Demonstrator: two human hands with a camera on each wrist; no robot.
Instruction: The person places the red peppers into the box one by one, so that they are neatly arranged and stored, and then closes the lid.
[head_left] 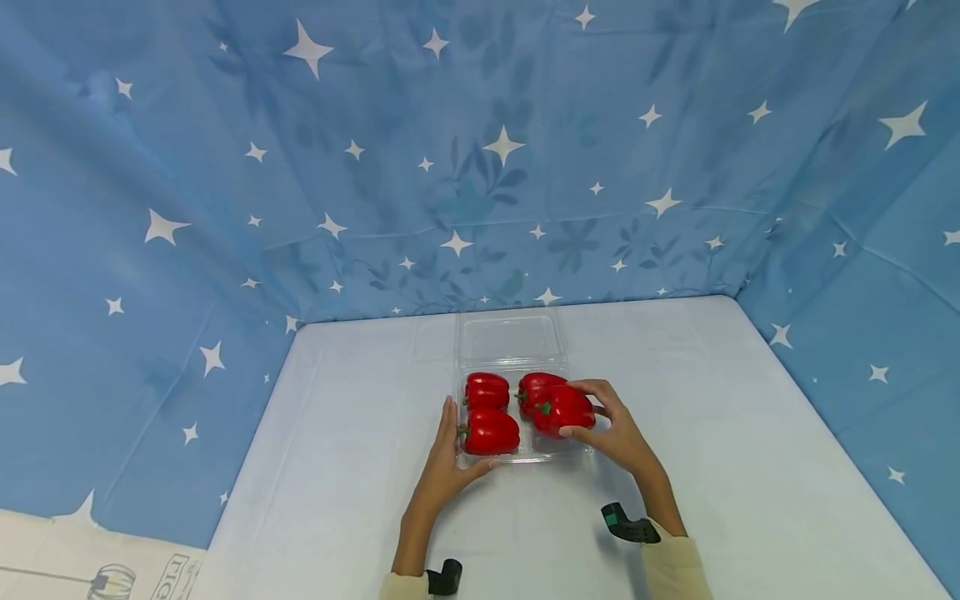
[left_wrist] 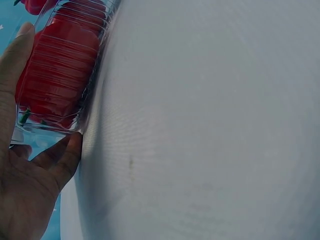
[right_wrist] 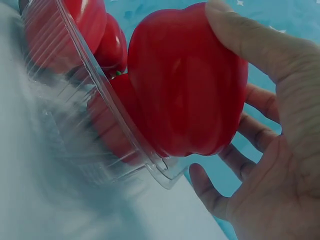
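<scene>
A clear plastic clamshell container (head_left: 525, 454) sits on a white table (head_left: 750, 467), its lid (head_left: 510, 337) folded back flat toward the far edge. Four red bell peppers show in the head view: two at the rear, one (head_left: 486, 390) on the left and one (head_left: 534, 387) on the right, a third (head_left: 491, 432) at the front left inside the tray, and a fourth red pepper (head_left: 564, 408) at the front right held by the right hand (head_left: 618, 433). That hand curls round the pepper, thumb across its near face and fingers wrapped behind; in the right wrist view the pepper (right_wrist: 187, 85) stands just above and against the container's rim (right_wrist: 150, 160), not fully settled in the tray. The left hand (head_left: 446, 467) lies with straight fingers flat against the container's left wall and its thumb along the front edge, bracing it rather than gripping; the left wrist view shows the ribbed clear wall (left_wrist: 75, 65) pressed to the fingers (left_wrist: 12, 75). Blue cloth (head_left: 480, 150) printed with white stars and faint leaf shapes hangs behind and on both sides. At the lower left corner a strip of pale surface (head_left: 112, 575) carries a line drawing and some lettering, too small and cropped to read; no label shows on the container itself
</scene>
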